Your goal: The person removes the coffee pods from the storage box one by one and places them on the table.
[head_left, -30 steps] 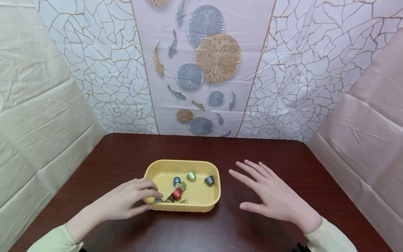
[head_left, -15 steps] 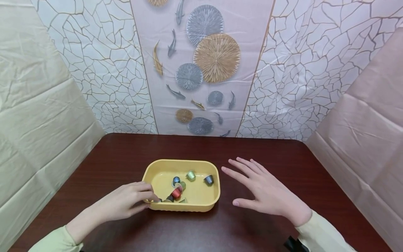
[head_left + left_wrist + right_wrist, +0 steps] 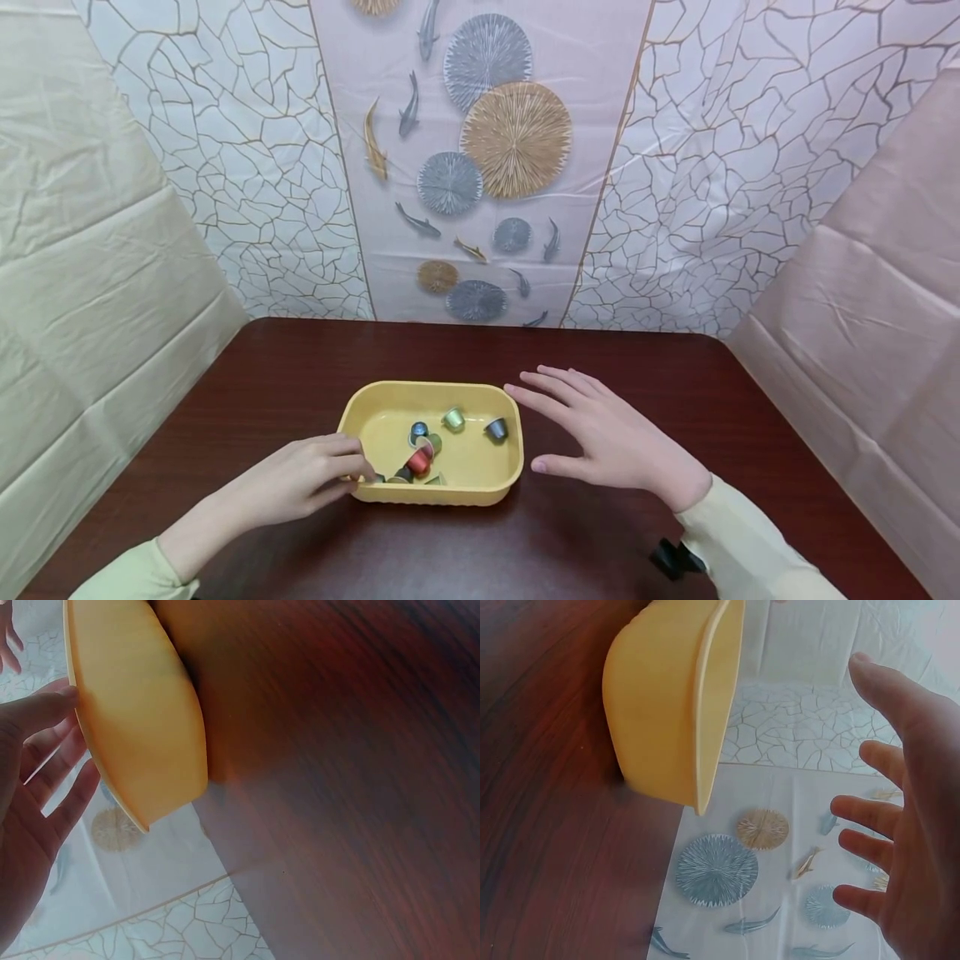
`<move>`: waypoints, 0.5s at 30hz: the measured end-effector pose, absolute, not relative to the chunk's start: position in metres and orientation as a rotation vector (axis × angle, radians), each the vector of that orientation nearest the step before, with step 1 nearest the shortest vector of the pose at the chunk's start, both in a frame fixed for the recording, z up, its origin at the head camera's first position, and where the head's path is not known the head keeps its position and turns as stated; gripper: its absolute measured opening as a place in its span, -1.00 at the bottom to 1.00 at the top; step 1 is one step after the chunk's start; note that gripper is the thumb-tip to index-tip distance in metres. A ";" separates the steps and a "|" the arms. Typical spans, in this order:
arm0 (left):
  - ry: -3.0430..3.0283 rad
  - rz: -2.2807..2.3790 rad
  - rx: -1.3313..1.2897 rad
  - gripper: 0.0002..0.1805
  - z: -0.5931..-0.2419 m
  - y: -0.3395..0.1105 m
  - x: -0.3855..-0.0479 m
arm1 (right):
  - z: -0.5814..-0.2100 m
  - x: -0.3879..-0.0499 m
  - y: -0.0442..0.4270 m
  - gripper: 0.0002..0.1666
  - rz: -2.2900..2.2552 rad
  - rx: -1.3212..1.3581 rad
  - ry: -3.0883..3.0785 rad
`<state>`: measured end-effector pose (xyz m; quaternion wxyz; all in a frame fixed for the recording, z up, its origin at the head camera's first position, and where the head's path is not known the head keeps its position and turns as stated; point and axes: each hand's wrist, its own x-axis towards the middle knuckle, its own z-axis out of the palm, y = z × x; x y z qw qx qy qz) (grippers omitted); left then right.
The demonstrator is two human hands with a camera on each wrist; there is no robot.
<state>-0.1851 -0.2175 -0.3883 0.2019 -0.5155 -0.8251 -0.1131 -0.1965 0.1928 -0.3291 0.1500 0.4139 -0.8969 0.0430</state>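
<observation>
A yellow plastic tray point(image 3: 472, 468) stands on the table with several coffee capsules inside. Among them are a red capsule point(image 3: 418, 462), a pale green capsule point(image 3: 453, 419), a blue capsule point(image 3: 418, 430) and a dark grey-blue capsule point(image 3: 497, 430). My left hand point(image 3: 318, 477) grips the tray's front left rim, thumb outside and fingers inside; the fingers partly hide a dark capsule in that corner. Spread fingers mark my right hand point(image 3: 600, 437), which hovers beside the tray's right end. The right wrist view shows a gap between the right hand point(image 3: 922, 802) and the tray wall point(image 3: 656, 697).
The dark red-brown table point(image 3: 435, 550) extends around the tray on every side. Behind it hangs a patterned cloth backdrop point(image 3: 517, 275), with pale cloth walls to the left and right. A black strap piece point(image 3: 671, 560) hangs by the right sleeve.
My right hand has moved left toward the tray's right end. The left hand's fingers have come down over the front left rim. The tray and capsules look unmoved.
</observation>
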 end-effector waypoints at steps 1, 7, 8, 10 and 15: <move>-2.305 -0.316 -1.440 -0.60 -0.389 -0.217 -0.185 | -0.329 -0.197 0.192 -0.05 0.128 1.196 -2.575; -2.299 -0.314 -1.442 -0.61 -0.390 -0.217 -0.185 | -0.327 -0.204 0.184 -0.07 0.138 1.216 -2.580; -2.298 -0.311 -1.443 -0.61 -0.390 -0.217 -0.185 | -0.327 -0.206 0.183 -0.06 0.144 1.221 -2.582; -2.294 -0.304 -1.444 -0.61 -0.390 -0.217 -0.186 | -0.327 -0.210 0.179 -0.06 0.153 1.236 -2.582; -2.291 -0.286 -1.438 -0.60 -0.390 -0.217 -0.186 | -0.327 -0.224 0.169 -0.05 0.196 1.294 -2.568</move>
